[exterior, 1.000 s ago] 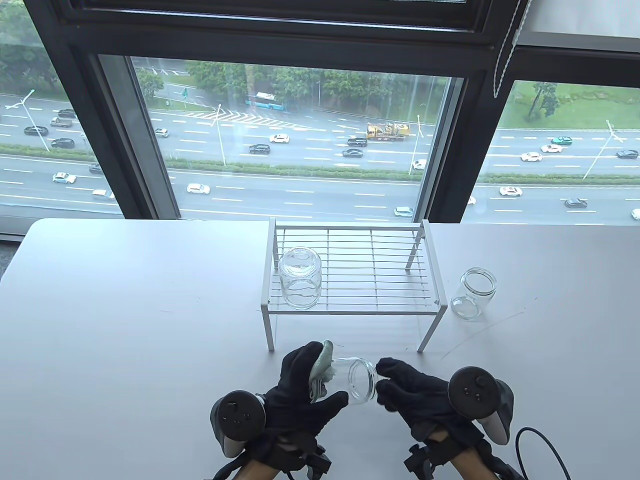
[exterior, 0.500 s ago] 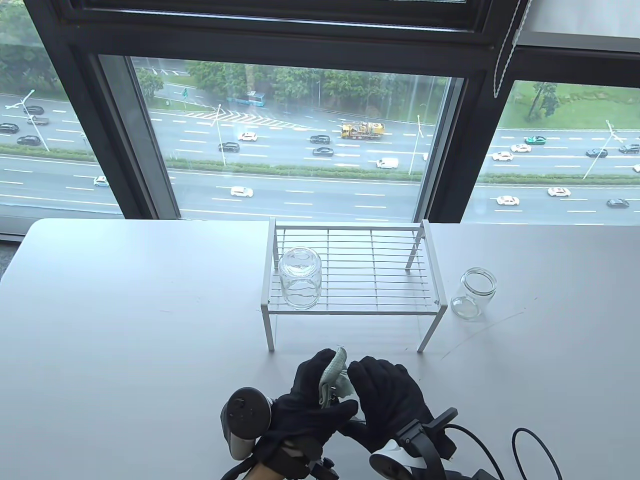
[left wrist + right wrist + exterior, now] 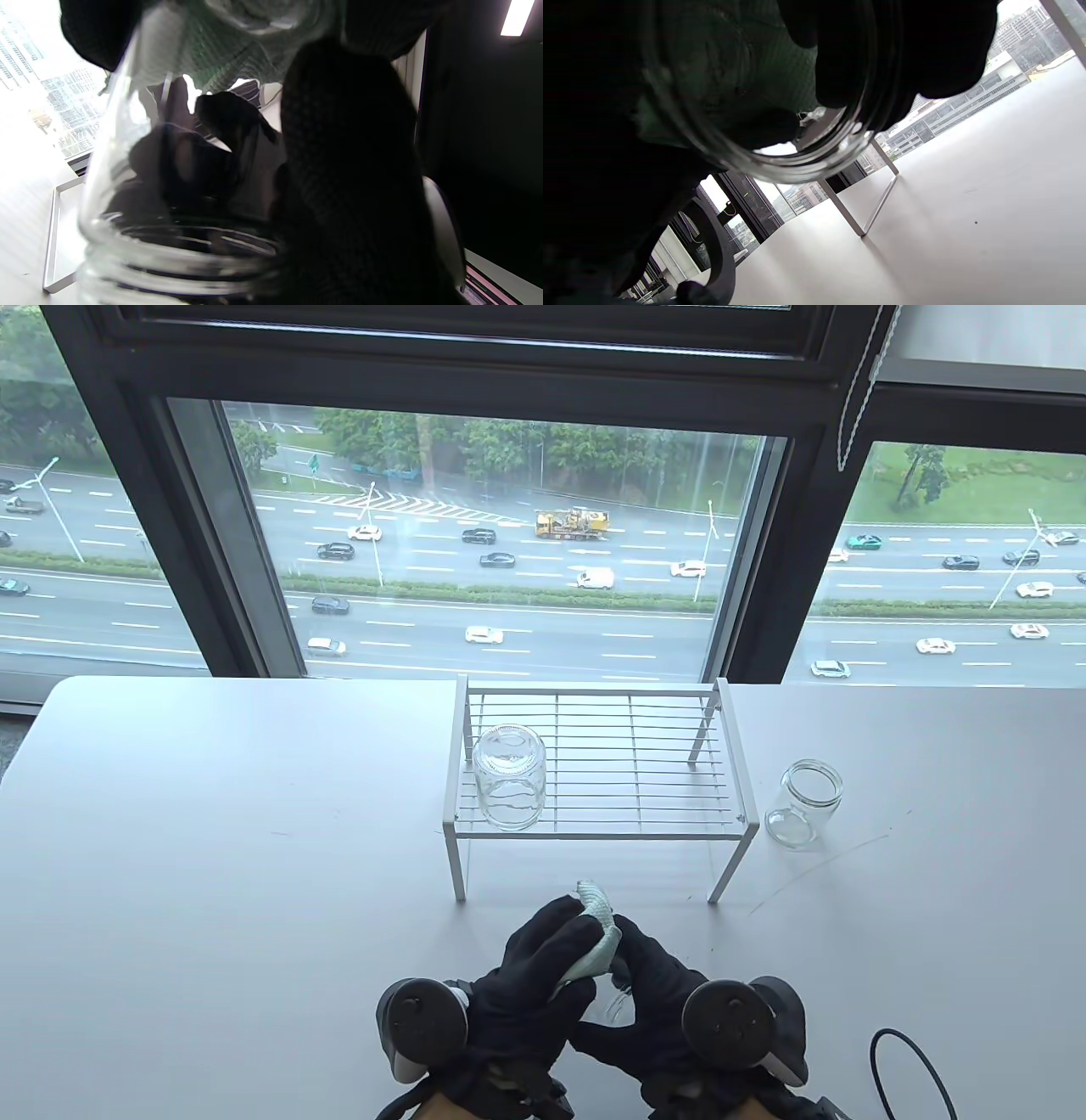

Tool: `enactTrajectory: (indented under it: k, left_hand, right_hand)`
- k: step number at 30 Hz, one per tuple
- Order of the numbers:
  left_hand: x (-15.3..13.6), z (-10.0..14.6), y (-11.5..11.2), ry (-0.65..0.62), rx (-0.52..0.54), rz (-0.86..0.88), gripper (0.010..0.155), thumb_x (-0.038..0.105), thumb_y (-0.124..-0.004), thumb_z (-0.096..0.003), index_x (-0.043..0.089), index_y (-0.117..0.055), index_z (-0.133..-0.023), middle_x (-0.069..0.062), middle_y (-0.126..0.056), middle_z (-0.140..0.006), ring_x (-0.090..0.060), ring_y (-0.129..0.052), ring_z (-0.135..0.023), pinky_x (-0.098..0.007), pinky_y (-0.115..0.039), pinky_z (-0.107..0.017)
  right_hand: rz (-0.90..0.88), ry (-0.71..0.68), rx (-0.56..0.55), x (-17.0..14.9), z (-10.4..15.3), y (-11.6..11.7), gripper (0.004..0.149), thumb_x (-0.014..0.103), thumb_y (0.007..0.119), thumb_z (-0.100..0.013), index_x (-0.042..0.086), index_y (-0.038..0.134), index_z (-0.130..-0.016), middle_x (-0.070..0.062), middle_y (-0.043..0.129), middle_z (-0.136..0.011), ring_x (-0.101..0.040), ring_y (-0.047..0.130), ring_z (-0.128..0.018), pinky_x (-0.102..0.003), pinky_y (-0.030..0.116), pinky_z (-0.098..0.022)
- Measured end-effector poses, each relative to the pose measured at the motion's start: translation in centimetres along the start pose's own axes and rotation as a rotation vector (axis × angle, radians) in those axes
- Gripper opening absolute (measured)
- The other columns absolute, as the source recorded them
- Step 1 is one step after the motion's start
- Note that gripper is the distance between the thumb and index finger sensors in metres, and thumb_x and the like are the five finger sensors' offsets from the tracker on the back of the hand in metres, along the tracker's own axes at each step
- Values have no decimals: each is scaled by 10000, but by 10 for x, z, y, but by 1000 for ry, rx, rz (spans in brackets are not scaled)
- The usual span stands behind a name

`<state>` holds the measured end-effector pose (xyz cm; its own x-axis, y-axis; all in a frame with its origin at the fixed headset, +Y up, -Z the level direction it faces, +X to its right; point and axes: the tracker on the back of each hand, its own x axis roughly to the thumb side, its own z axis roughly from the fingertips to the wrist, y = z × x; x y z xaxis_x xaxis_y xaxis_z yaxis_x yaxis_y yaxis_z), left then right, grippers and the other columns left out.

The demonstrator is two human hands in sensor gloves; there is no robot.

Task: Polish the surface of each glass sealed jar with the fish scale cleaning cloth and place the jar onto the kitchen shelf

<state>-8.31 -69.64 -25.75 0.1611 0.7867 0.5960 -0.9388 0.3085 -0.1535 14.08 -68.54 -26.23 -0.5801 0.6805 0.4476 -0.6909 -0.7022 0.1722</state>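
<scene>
Near the table's front edge both gloved hands close around one clear glass jar [image 3: 614, 1006], mostly hidden between them. My left hand [image 3: 567, 952] grips the pale green cloth [image 3: 597, 931] and presses it against the jar's side. My right hand [image 3: 635, 977] curls round the jar from the right. Up close, the jar [image 3: 169, 220] fills the left wrist view with the cloth [image 3: 220, 63] behind the glass. The right wrist view looks into the jar's mouth [image 3: 797, 165]. A second jar [image 3: 507, 777] stands upside down on the white wire shelf [image 3: 645, 768]. A third jar [image 3: 802, 804] stands upright on the table, right of the shelf.
The shelf's front legs [image 3: 459, 865] stand just beyond my hands, and one leg [image 3: 878, 203] shows in the right wrist view. A black cable [image 3: 912, 1060] loops at the front right. A window runs along the table's far edge [image 3: 254, 678].
My right hand came in from the jar's right, closed over it and turned at the wrist. The cloth slid up over the jar, and both hands shifted slightly right.
</scene>
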Motion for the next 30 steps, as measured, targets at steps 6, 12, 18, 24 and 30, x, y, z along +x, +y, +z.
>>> enactTrajectory:
  k: [6, 12, 18, 24, 30]
  left_hand:
    - [3, 2, 2, -76, 88, 70, 564, 557, -689, -522, 363, -642, -1050, -159, -653, -1151, -583, -647, -962, -611, -731, -615]
    - [1, 1, 3, -62, 89, 94, 595, 575, -685, -522, 323, -623, -1058, -158, -688, -1132, -547, -724, -934, -554, -787, -599]
    - [-5, 0, 8, -49, 93, 98, 625, 611, -671, -510, 263, -660, -1029, -175, -742, -1090, -516, -832, -858, -507, -840, -561]
    - [-9, -2, 12, -24, 59, 90, 688, 677, -676, -478, 240, -697, -1010, -200, -796, -1039, -486, -935, -752, -474, -904, -476]
    - [-10, -4, 17, -14, -11, 27, 724, 690, -698, -453, 204, -748, -987, -235, -857, -976, -484, -973, -673, -461, -923, -398]
  right_hand:
    - [-351, 70, 116, -15, -4, 0, 1037, 742, 877, -326, 115, 502, -1063, -169, 810, -929, -376, 959, -688, -555, 785, -535]
    - [-645, 97, 233, -30, -6, 9, 1029, 752, 860, -332, 102, 524, -1056, -171, 831, -911, -366, 973, -669, -548, 796, -522]
    - [-805, 117, 298, -36, -7, 16, 1006, 771, 811, -357, 103, 536, -1057, -156, 847, -903, -351, 981, -658, -538, 801, -520]
    - [-834, 76, 341, -37, -8, 20, 1003, 760, 817, -353, 96, 559, -1059, -141, 874, -910, -379, 965, -693, -556, 777, -549]
    - [-661, 23, 376, -35, -10, 19, 1049, 734, 888, -312, 85, 541, -1060, -110, 858, -955, -391, 908, -787, -578, 732, -599]
